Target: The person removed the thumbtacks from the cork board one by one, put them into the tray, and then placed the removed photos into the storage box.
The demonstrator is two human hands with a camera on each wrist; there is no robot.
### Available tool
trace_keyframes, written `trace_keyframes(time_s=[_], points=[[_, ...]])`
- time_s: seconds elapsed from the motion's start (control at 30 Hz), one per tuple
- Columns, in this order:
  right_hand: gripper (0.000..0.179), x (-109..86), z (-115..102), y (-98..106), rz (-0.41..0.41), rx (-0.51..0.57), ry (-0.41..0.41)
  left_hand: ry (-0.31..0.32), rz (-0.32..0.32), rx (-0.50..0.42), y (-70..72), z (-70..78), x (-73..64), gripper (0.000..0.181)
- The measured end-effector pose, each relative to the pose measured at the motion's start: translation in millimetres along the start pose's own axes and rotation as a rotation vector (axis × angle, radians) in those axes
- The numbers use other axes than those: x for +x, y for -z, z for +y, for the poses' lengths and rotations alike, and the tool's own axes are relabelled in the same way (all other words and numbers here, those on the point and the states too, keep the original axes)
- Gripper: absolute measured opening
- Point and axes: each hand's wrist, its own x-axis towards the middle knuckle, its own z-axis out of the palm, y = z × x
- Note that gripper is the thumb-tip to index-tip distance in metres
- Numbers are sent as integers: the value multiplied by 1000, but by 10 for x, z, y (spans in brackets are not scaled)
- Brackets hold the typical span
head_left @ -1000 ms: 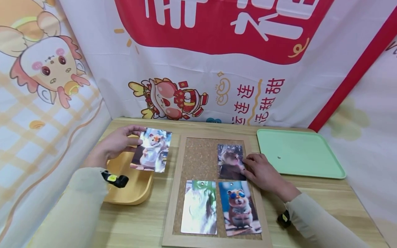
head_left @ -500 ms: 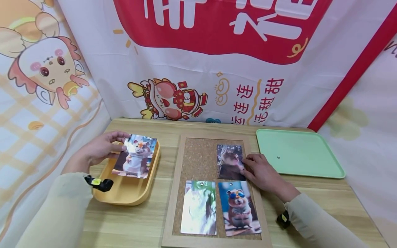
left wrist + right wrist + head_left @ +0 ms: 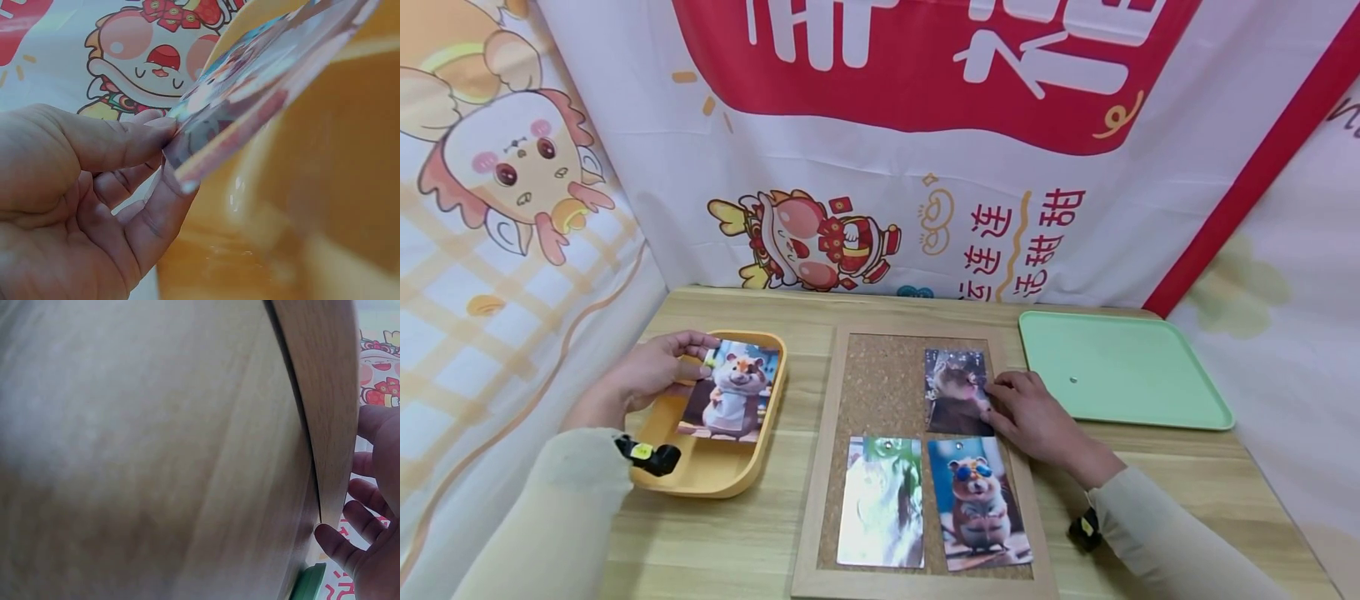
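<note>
My left hand (image 3: pixel 658 371) pinches a glossy hamster photo (image 3: pixel 733 396) by its left edge, over a yellow plastic bin (image 3: pixel 718 486). In the left wrist view the thumb lies on the photo's face (image 3: pixel 234 94), with fingers behind it. On a wood-framed corkboard (image 3: pixel 880 375), my right hand (image 3: pixel 1037 417) rests at the right edge of a dark animal photo (image 3: pixel 953 396). Loosely bent fingers (image 3: pixel 337 544) show beside the frame in the right wrist view. Below are a glare-covered photo (image 3: pixel 880 508) and a photo of a hamster in sunglasses (image 3: pixel 981 508), each with a pin at its top.
A light green tray (image 3: pixel 1135 367) lies at the back right, with a small pin (image 3: pixel 1072 380) on it. Behind the wooden table (image 3: pixel 760 542) hangs a printed cloth (image 3: pixel 850 158), and another patterned cloth (image 3: pixel 497 350) borders the left side.
The left hand has moved left and slightly down with the hamster photo, bringing it from the bin's right side to over the bin. The right hand has stayed in place on the board.
</note>
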Motion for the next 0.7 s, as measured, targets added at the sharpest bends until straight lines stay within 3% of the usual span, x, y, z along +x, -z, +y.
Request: trace_keyframes(time_s=[0.7], points=[[53,5,24,-11,-14,7,-22,89,55,154,-166,7,42,48]])
